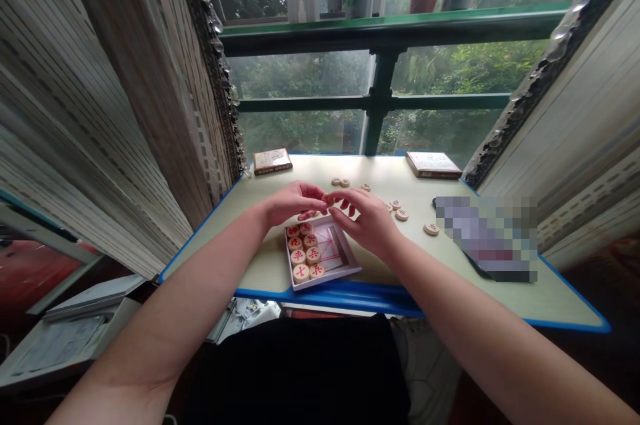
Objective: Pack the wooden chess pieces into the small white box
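My left hand (pixel 299 201) and my right hand (pixel 364 213) meet above the far side of a shallow white box (pixel 325 282). Their fingertips pinch a small round Chinese chess piece (pixel 327 198) between them, mostly covered by the fingers. Inside the box, wooden chess pieces with red characters (pixel 313 256) lie in two columns along the left side. The right part of the box shows a white sheet with red lines (pixel 329 245). Behind the hands, loose pieces (pixel 345 182) are scattered on the table, some partly hidden by my right hand.
The pale table (pixel 250 232) has a blue edge. Small boxes stand at its back left (pixel 273 162) and back right (pixel 433 165). A blurred-out phone-like object (pixel 480 238) lies at the right, near a loose chess piece (pixel 431 229). Curtains flank the window.
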{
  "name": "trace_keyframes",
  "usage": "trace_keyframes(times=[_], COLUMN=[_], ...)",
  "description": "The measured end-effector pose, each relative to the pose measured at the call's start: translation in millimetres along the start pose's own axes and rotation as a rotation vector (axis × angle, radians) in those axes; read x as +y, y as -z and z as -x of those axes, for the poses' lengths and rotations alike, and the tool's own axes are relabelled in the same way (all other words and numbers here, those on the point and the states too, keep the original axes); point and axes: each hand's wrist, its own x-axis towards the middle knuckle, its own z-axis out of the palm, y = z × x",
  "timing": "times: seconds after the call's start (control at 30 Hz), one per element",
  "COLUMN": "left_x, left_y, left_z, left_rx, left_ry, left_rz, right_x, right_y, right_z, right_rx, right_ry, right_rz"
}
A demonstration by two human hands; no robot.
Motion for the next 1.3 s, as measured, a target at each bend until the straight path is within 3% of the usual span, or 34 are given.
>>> trace_keyframes(times=[0.2, 0.33, 0.53, 0.7, 0.87, 1.0, 1.13, 1.3], left_x=[-0.8, -0.2, -0.1, -1.4, 0.0, 1.1, 0.8, 1.0], left_y=[-0.6, 0.7, 0.9, 2.0, 2.3, 1.1, 0.8, 2.1], left_z=[0.1, 0.7, 1.0, 0.2, 1.3, 1.7, 1.3, 1.5], left_rx=[-0.037, 0.011, 0.025, 0.005, -0.021, 0.041, 0.06, 0.028], left_ry=[-0.003, -0.02, -0.011, -0.037, -0.026, -0.028, -0.012, -0.017], left_rz=[-0.042, -0.007, -0.037, -0.026, -0.064, -0.056, -0.052, -0.041], right_x=[3.9, 5.0, 4.8, 7.8, 6.3, 4.3, 3.4, 2.9], right_y=[-4.5, -4.8, -4.6, -7.8, -7.2, -5.3, -5.1, -5.6], right_z=[-1.4, -2.6, -3.2, -1.5, -1.9, -3.2, -3.3, -2.4], right_rx=[0.036, 0.045, 0.019, 0.0, 0.029, 0.038, 0.059, 0.021], right_ry=[-0.147, -0.196, -0.199, -0.118, -0.173, -0.223, -0.164, 0.025], right_rz=[-0.166, -0.238, -0.189, -0.111, -0.246, -0.326, -0.174, -0.008])
